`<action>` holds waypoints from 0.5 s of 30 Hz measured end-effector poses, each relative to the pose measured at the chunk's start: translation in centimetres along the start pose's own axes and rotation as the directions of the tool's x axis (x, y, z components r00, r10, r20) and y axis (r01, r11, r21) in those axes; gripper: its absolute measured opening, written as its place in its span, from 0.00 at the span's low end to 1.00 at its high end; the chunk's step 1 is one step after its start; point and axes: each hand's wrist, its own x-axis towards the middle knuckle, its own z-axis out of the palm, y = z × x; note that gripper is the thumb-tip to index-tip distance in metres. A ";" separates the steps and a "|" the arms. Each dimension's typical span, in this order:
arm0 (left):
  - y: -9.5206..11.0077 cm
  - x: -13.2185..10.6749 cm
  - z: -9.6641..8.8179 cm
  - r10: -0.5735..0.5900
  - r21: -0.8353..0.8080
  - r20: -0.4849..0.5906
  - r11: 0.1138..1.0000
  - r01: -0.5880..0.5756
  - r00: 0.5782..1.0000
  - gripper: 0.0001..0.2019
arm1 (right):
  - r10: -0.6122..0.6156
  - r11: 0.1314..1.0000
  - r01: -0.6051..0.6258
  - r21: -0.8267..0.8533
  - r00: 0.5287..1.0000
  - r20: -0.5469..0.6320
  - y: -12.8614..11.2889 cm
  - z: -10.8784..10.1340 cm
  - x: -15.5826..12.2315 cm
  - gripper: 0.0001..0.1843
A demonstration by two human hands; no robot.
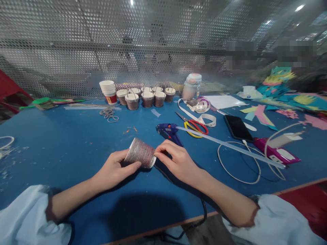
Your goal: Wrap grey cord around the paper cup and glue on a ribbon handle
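Note:
A paper cup (140,153) wound with grey cord lies tilted on its side in the air above the table, its wide mouth toward the left. Fingers and thumb of my left hand (117,166) are wrapped round its wide end. At the narrow base, my right hand (176,158) pinches with thumb and forefinger against the rim; whether cord end or rim is between them is too small to make out. Just beyond my right hand lies a blue glue gun (170,131) with a long clear glue stick (230,146) sticking out of its back.
Scissors (195,126), a measuring tape (208,119), a phone (237,127) and a white cable (240,180) lie to the right. Several cord-wrapped cups (147,100), stacked paper cups (108,91) and a bottle (191,86) stand at the back. Loose grey cord (109,114) lies back left.

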 end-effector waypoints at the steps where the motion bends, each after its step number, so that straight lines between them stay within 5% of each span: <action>1: -0.1 0.0 0.0 0.021 0.014 -0.007 1.000 -0.021 1.000 0.10 | 0.046 0.999 -0.045 0.016 0.999 -0.004 0.0 -0.1 0.1 0.07; 8: -0.6 0.4 -0.2 0.164 0.141 -0.081 0.978 -0.152 0.983 0.09 | 0.338 0.894 -0.367 0.258 0.929 0.150 -0.2 -0.1 0.3 0.05; 15: -0.7 0.9 0.2 -0.016 0.083 -0.132 0.996 0.027 0.991 0.12 | 0.261 0.954 -0.280 0.111 0.952 0.159 -0.3 0.7 -0.2 0.10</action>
